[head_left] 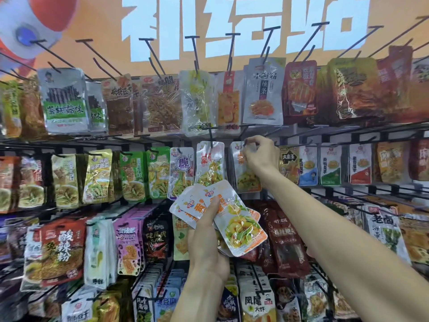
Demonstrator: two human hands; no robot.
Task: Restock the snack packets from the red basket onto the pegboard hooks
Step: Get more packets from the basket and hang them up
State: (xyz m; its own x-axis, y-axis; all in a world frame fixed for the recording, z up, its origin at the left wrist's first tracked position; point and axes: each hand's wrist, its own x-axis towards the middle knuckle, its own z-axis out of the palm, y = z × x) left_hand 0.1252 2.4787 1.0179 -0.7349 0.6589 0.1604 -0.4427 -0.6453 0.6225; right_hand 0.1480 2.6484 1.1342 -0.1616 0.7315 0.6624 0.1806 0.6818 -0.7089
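Note:
My left hand point(206, 231) grips a fanned stack of white-and-orange snack packets point(239, 228) in front of the pegboard's middle rows. My right hand point(261, 156) is raised to the second row and pinches the top of one matching packet point(243, 175) at a black hook point(243, 131). Another packet of the same kind point(210, 163) hangs on the hook just to the left. The red basket is out of view.
Rows of black hooks carry many snack packets across the whole pegboard. Bare hook ends point(192, 52) stick out along the top row under an orange sign. Dark red packets point(285, 238) hang right behind my left hand's stack.

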